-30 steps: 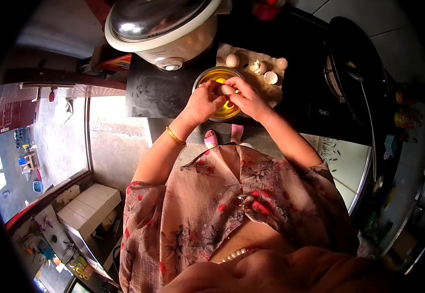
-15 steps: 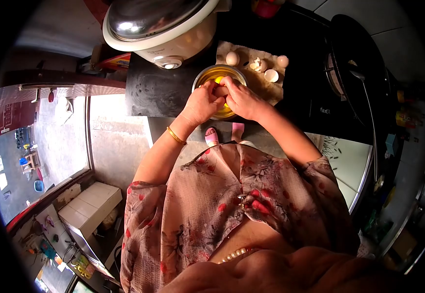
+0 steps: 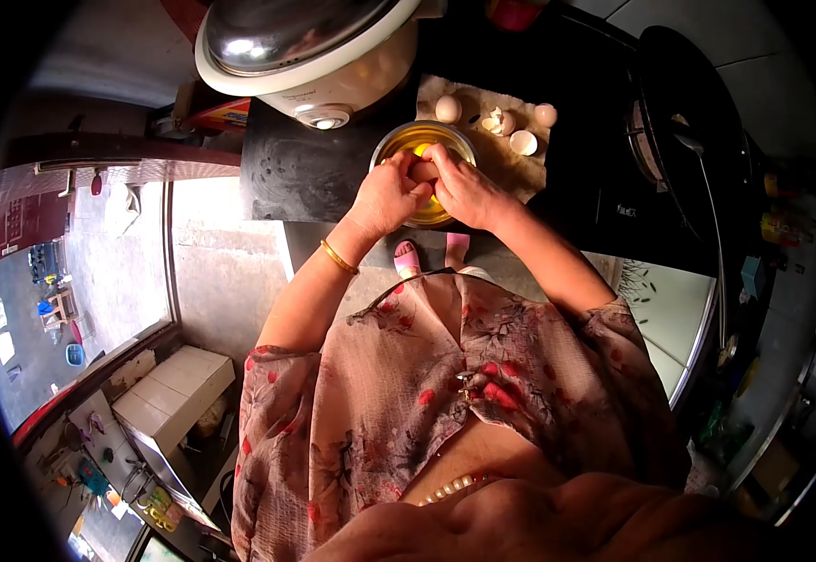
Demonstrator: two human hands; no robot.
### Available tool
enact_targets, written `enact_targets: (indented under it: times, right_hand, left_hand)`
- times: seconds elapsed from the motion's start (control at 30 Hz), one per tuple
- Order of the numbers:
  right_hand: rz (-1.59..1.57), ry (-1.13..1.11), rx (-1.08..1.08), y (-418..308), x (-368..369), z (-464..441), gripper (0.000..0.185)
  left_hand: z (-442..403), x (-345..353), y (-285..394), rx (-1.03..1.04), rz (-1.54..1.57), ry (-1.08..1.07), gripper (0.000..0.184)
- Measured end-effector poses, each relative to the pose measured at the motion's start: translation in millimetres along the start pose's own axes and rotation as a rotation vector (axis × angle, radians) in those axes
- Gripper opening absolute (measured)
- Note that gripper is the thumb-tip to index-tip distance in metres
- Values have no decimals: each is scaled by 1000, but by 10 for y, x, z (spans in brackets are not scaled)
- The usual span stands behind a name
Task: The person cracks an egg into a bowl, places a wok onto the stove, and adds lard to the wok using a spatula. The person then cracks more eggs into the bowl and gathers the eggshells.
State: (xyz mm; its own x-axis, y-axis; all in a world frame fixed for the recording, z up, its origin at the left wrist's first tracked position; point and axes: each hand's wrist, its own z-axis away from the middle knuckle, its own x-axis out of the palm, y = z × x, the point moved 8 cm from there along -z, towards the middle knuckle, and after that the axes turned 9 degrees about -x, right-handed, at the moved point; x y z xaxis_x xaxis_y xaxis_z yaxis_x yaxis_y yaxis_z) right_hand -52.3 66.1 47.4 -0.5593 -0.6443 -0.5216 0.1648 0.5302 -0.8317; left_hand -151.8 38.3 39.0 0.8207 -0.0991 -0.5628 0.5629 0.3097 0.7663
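The egg (image 3: 423,172) is located above the metal bowl (image 3: 390,147), clamped lightly between the left hand (image 3: 386,195) and the right hand (image 3: 469,194); it is judged light, with a stiff but fragile shell, slippery where wet, and best gripped gently at both ends. It lies at the far end of both hands, mostly covered by fingers. To the right, on the tabletop (image 3: 296,173), a cloth (image 3: 519,178) carries another egg (image 3: 447,109) and an open shell (image 3: 523,142)

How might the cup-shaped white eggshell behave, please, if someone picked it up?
The eggshell looks hollow, so probably light. Its thin wall would likely crack if squeezed, and its rounded form may rock if nudged.
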Motion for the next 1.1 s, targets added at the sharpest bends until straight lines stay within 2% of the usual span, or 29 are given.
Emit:
enact_targets:
  times: [0.3, 0.5, 1.0, 1.1]
  right_hand:
    - [-27, -25, -14, 35, -26, 16, 29]
    - [-89, 44, -12, 179, 5, 18, 32]
    - [-71, 41, 18, 230, -7, -31, 32]
    - [-130, 60, -39, 219, 6, -58, 31]
  left_hand:
    - [-47, 53, -6, -17, 29, -11, 40]
    - [-31, 27, -57, -65, 168, -31, 42]
    - [-15, 5, 14, -5, 52, 64, 39]
    - [-22, -24, -9, -16, 67, 52, 39]
